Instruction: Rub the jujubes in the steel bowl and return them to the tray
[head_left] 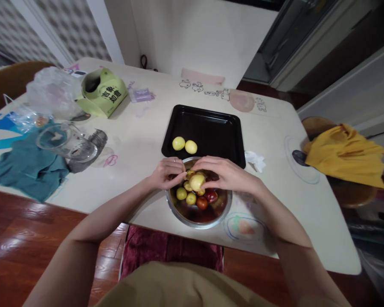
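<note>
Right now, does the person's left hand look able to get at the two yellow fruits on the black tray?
Probably yes. The left hand is at the edge of the metal bowl, close to the two yellow fruits, and only the low rim of the black tray seems to lie between.

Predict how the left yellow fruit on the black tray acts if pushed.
The left yellow fruit looks rounded, so it's apt to roll. Pushed rightward, it would probably bump the right yellow fruit close beside it. The black tray has a raised rim that should likely stop a gentle roll.
</note>
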`<state>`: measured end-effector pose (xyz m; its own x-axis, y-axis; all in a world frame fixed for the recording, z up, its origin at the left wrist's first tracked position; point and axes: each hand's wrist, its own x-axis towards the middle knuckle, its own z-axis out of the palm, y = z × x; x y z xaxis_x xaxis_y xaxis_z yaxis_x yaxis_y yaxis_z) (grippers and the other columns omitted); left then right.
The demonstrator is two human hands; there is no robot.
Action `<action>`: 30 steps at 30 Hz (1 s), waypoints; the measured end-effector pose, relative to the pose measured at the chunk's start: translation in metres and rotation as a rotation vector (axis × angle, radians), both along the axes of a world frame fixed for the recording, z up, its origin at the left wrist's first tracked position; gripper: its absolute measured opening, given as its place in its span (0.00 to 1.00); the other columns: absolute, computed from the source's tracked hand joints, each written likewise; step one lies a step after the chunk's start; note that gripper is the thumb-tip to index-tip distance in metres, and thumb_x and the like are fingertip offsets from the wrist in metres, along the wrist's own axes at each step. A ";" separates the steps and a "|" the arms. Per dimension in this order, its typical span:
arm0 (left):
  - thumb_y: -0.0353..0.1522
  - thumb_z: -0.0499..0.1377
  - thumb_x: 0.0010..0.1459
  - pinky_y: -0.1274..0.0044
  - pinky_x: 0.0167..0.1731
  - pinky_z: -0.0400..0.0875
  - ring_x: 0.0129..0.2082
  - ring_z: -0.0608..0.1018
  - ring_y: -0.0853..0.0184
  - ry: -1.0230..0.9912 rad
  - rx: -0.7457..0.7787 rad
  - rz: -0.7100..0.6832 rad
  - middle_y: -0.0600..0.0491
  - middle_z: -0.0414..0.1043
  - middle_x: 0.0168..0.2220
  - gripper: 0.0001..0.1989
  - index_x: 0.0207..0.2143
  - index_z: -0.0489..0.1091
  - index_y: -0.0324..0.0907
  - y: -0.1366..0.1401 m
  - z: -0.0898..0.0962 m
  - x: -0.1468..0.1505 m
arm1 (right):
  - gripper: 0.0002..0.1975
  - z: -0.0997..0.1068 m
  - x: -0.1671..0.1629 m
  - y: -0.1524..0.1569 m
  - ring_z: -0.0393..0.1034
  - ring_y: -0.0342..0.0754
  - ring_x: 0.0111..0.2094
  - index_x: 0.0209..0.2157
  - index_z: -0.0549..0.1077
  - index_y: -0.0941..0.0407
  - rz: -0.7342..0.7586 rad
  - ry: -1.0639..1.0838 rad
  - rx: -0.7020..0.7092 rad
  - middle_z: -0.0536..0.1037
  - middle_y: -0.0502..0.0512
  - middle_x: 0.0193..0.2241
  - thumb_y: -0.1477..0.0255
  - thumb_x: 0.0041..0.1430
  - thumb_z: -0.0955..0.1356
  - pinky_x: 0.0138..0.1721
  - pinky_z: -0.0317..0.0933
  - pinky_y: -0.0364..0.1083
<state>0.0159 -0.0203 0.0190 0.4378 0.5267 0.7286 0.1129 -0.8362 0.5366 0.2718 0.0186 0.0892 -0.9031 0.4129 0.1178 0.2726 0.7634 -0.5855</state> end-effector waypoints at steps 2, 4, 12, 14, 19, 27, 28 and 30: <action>0.29 0.57 0.71 0.73 0.35 0.73 0.29 0.82 0.66 -0.004 -0.011 0.003 0.51 0.77 0.24 0.16 0.27 0.74 0.40 0.000 0.000 0.001 | 0.19 -0.003 0.000 0.011 0.76 0.57 0.55 0.55 0.77 0.51 -0.044 0.061 0.013 0.80 0.60 0.53 0.58 0.68 0.73 0.58 0.70 0.55; 0.29 0.57 0.71 0.74 0.36 0.73 0.29 0.82 0.66 -0.018 -0.022 0.004 0.51 0.77 0.24 0.16 0.28 0.75 0.40 0.000 -0.001 0.001 | 0.17 -0.009 -0.002 0.026 0.75 0.57 0.56 0.55 0.78 0.52 -0.116 0.123 0.046 0.80 0.61 0.54 0.59 0.71 0.70 0.59 0.70 0.56; 0.30 0.56 0.72 0.74 0.35 0.73 0.28 0.82 0.66 -0.068 -0.070 0.013 0.50 0.78 0.24 0.17 0.27 0.74 0.40 0.001 -0.005 0.003 | 0.20 -0.045 -0.020 0.085 0.75 0.59 0.54 0.58 0.77 0.52 -0.219 0.149 0.058 0.78 0.62 0.55 0.60 0.69 0.70 0.50 0.75 0.57; 0.30 0.56 0.72 0.73 0.35 0.73 0.28 0.82 0.66 -0.072 -0.082 0.009 0.50 0.78 0.24 0.17 0.28 0.75 0.40 0.001 -0.005 0.003 | 0.21 -0.051 -0.023 0.090 0.75 0.59 0.54 0.59 0.76 0.52 -0.197 0.144 0.036 0.77 0.62 0.56 0.60 0.68 0.71 0.49 0.75 0.56; 0.32 0.55 0.73 0.72 0.34 0.73 0.28 0.82 0.66 -0.060 -0.105 0.010 0.50 0.78 0.24 0.19 0.27 0.75 0.41 0.001 -0.005 0.003 | 0.24 -0.062 -0.027 0.091 0.73 0.61 0.59 0.62 0.74 0.50 -0.174 0.128 -0.001 0.77 0.61 0.59 0.62 0.67 0.72 0.55 0.73 0.60; 0.30 0.55 0.72 0.73 0.35 0.73 0.28 0.81 0.66 -0.030 -0.071 0.019 0.50 0.78 0.24 0.18 0.28 0.74 0.41 0.000 -0.001 0.002 | 0.24 -0.067 -0.029 0.090 0.76 0.59 0.54 0.58 0.75 0.53 -0.169 0.144 0.013 0.79 0.61 0.55 0.67 0.60 0.75 0.54 0.73 0.59; 0.30 0.55 0.72 0.73 0.35 0.73 0.28 0.81 0.66 -0.023 -0.064 0.022 0.50 0.78 0.24 0.18 0.27 0.74 0.41 -0.001 -0.001 0.002 | 0.24 -0.066 -0.028 0.090 0.76 0.59 0.53 0.58 0.75 0.53 -0.178 0.143 0.022 0.79 0.61 0.55 0.67 0.60 0.75 0.53 0.73 0.58; 0.31 0.55 0.72 0.73 0.35 0.73 0.28 0.81 0.66 -0.007 -0.049 0.026 0.50 0.78 0.23 0.18 0.27 0.74 0.41 -0.001 0.000 0.002 | 0.23 -0.061 -0.022 0.087 0.76 0.59 0.53 0.57 0.75 0.53 -0.217 0.143 0.049 0.79 0.61 0.54 0.67 0.61 0.74 0.50 0.73 0.57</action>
<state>0.0174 -0.0209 0.0185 0.4183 0.5731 0.7047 0.1308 -0.8057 0.5776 0.2495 0.1052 0.0277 -0.7669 0.5856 0.2627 0.3498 0.7245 -0.5939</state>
